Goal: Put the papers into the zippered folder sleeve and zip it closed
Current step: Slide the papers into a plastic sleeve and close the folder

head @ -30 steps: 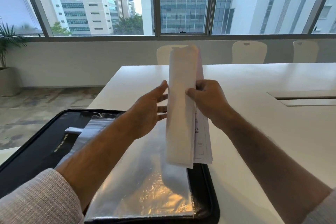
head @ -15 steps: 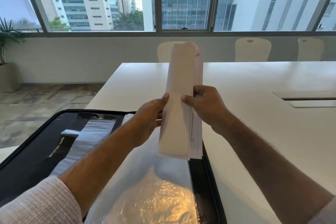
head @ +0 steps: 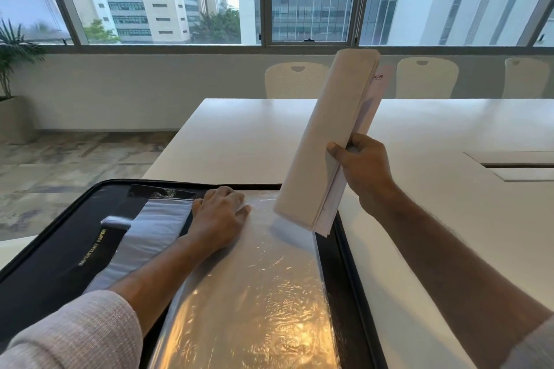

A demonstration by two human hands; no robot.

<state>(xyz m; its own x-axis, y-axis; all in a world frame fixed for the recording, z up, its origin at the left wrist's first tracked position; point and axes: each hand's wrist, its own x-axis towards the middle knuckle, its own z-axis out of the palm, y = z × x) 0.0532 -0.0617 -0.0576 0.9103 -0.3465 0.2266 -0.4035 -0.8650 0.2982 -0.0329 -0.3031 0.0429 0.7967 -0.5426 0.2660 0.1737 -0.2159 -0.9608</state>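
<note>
A black zippered folder (head: 60,252) lies open on the near left of the white table (head: 239,141). Its clear plastic sleeve (head: 269,293) fills the right half and glints with reflected light. My left hand (head: 218,216) rests on the sleeve's far left part, fingers bent against the plastic. My right hand (head: 362,171) grips a folded stack of white papers (head: 329,135) at its right edge. The stack stands tilted in the air, its lower end just above the sleeve's far right corner.
The folder's left half shows a black pocket with gold lettering and a pale grey flap (head: 150,234). A recessed cable hatch (head: 515,165) sits in the table at right. Cream chairs (head: 296,79) line the far side. A potted plant (head: 12,69) stands at far left.
My left hand let go of the papers and dropped onto the plastic sleeve. My right hand alone now holds the stack, which moved right and tilted.
</note>
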